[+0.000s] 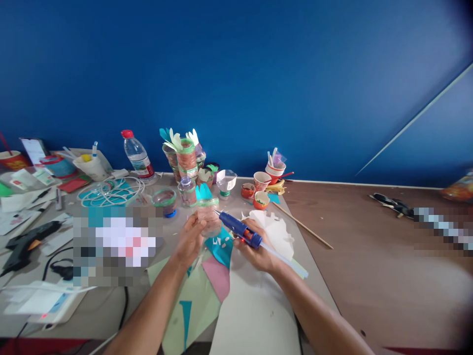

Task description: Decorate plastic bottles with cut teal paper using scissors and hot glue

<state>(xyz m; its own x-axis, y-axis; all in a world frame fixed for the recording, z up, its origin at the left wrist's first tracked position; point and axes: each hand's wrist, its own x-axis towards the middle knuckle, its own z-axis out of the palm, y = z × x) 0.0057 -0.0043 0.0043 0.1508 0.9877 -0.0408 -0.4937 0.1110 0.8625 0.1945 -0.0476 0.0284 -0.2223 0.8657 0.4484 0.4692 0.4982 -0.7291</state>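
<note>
- At the centre of the worktop (99, 315), above loose paper, we recorded one green-rimmed container (210, 221), raised in the left hand (190, 234); a blue petal-shaped cut-out (203, 192) showed just beyond its rim, whether attached or not we could not tell.
- Done, as we judged it: several wrapped containers (187, 160) by the blue wall, some with white or blue petal shapes at their tops.
- Left, as we judged it: gluing on the raised piece, apparently under way; a low green-rimmed bowl (164, 199) without petals; a clear cup (226, 182), unwrapped.
- Material: blue paper (221, 251), pink paper (218, 278) and a pale green sheet (194, 315), all loose.
- Left grip: closed around the container's side, thumb toward us.
- Right grip: the right hand (254, 246), wrapped about a blue glue gun (238, 229), glue stick projecting behind; we could not make out the trigger.
- Nozzle: at the container's side; contact uncertain.
</note>
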